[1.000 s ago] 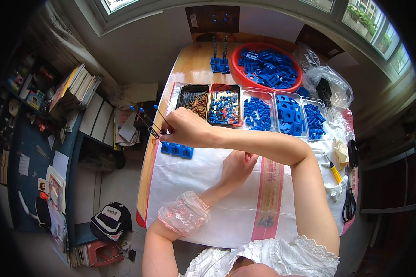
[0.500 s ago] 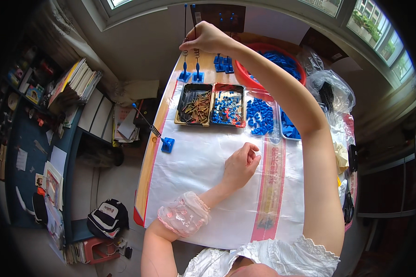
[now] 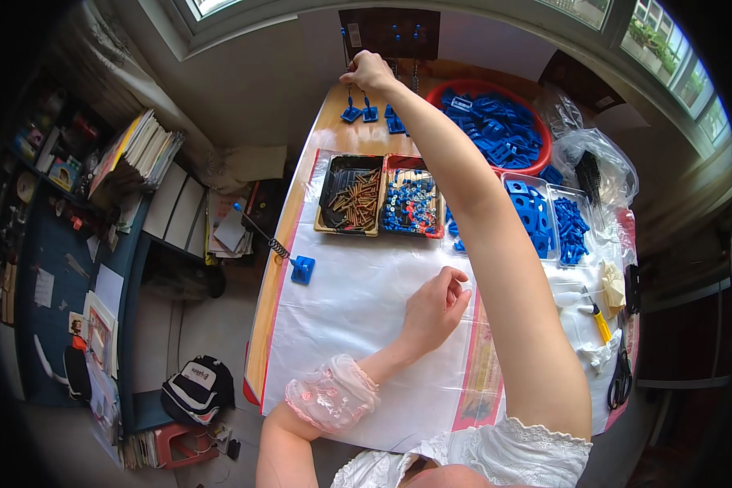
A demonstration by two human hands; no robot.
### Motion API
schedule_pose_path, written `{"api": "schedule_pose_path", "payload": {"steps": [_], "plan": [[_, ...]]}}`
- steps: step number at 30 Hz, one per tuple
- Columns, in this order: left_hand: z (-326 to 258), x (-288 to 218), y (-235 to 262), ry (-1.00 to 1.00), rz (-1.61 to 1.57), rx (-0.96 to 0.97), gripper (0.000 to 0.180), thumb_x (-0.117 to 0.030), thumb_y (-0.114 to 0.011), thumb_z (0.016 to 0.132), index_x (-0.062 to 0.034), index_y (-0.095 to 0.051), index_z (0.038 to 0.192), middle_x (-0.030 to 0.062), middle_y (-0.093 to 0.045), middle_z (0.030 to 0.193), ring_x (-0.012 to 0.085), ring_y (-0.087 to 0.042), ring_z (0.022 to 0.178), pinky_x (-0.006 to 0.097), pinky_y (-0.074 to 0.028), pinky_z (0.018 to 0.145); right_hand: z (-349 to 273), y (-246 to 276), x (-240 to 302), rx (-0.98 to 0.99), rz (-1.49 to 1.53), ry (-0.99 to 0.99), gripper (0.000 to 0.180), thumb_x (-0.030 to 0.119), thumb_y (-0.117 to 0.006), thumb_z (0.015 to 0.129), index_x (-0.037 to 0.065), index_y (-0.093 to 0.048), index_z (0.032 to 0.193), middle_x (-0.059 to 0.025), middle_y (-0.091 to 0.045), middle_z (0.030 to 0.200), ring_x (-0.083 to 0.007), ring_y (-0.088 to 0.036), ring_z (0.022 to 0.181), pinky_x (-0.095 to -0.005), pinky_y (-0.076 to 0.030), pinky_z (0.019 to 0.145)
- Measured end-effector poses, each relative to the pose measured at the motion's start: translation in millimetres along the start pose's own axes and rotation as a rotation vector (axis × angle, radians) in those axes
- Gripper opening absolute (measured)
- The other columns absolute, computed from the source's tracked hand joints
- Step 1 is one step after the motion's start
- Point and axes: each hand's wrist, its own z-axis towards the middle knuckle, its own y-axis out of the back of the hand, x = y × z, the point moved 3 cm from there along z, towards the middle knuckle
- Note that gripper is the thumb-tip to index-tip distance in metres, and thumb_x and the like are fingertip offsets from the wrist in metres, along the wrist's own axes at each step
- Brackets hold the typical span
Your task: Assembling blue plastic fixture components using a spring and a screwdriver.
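At the table's far left edge, my right hand [image 3: 372,71] pinches the black spring rods. Below it show their two square blue bases [image 3: 370,115], low at the tabletop; my fingers hide the middle of the rods. My left hand [image 3: 437,309] rests on the white plastic sheet [image 3: 358,293], fingers loosely curled, thumb apart, nothing visible in it. A single spring rod with a blue base [image 3: 302,269] stands at the left edge, leaning left. Just right of my right hand stand more such spring rods with blue bases [image 3: 395,124], partly behind my forearm.
Mid-table, a black tray [image 3: 328,191] holds brass-coloured screws, and a second tray [image 3: 389,157] small blue, white and red parts. Clear boxes of blue parts [image 3: 573,232] and a red basin [image 3: 542,130] lie rightward. Scissors [image 3: 620,378] and a yellow-handled tool [image 3: 601,325] lie at right.
My right hand has moved farther away and slightly right, carrying the two spring rods toward the others at the back. My left hand stays on the sheet. The view has shifted a little.
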Motion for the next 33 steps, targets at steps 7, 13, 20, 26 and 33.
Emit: {"api": "schedule_pose_path", "payload": {"steps": [7, 13, 20, 26, 33], "plan": [[1.9, -2.0, -1.4, 0.008, -0.005, 0.021, 0.018, -0.013, -0.067, 0.093, -0.0068, -0.059, 0.108, 0.0007, -0.062, 0.078, 0.0149, -0.06, 0.067, 0.033, -0.049, 0.064, 14.8, 3.4, -17.4, 0.023, -0.078, -0.146, 0.039, 0.033, -0.086, 0.079, 0.01, -0.075, 0.108, -0.0154, -0.075, 0.111, -0.0326, -0.071, 0.109, -0.0436, -0.054, 0.095], [3.0, -2.9, -0.5, 0.026, -0.013, 0.034, 0.018, -0.014, -0.067, 0.093, -0.007, -0.06, 0.108, 0.0006, -0.062, 0.078, 0.0148, -0.06, 0.067, 0.033, -0.049, 0.064, 15.3, 7.6, -10.8, 0.018, -0.117, -0.179, 0.032, 0.018, -0.078, 0.081, 0.007, -0.076, 0.111, -0.02, -0.073, 0.117, -0.0349, -0.07, 0.113, -0.0417, -0.057, 0.096], [2.5, -5.0, 2.5, 0.013, 0.029, 0.023, 0.018, -0.014, -0.067, 0.093, -0.0069, -0.059, 0.107, 0.0006, -0.063, 0.077, 0.0146, -0.06, 0.066, 0.033, -0.049, 0.063, 7.6, 14.0, 6.5, 0.016, -0.177, -0.193, 0.031, 0.009, -0.075, 0.079, 0.004, -0.076, 0.109, -0.0227, -0.073, 0.115, -0.0359, -0.071, 0.111, -0.0424, -0.057, 0.095], [2.3, -7.9, 3.5, 0.011, 0.039, 0.023, 0.018, -0.014, -0.067, 0.093, -0.0068, -0.06, 0.107, 0.0009, -0.063, 0.077, 0.015, -0.06, 0.066, 0.033, -0.05, 0.063, 5.5, 22.3, 11.6, 0.056, -0.224, -0.238, 0.033, 0.01, -0.075, 0.079, 0.007, -0.076, 0.112, -0.0192, -0.074, 0.118, -0.0331, -0.071, 0.114, -0.0418, -0.057, 0.096], [2.2, -5.0, 2.0, 0.016, 0.029, 0.023, 0.017, -0.014, -0.067, 0.093, -0.007, -0.06, 0.107, 0.0011, -0.063, 0.077, 0.0152, -0.06, 0.066, 0.034, -0.05, 0.064, 7.6, 32.3, 16.4, 0.01, -0.197, -0.277, 0.042, 0.021, -0.076, 0.076, 0.008, -0.073, 0.116, -0.019, -0.072, 0.121, -0.0343, -0.069, 0.117, -0.0431, -0.055, 0.099]]}}
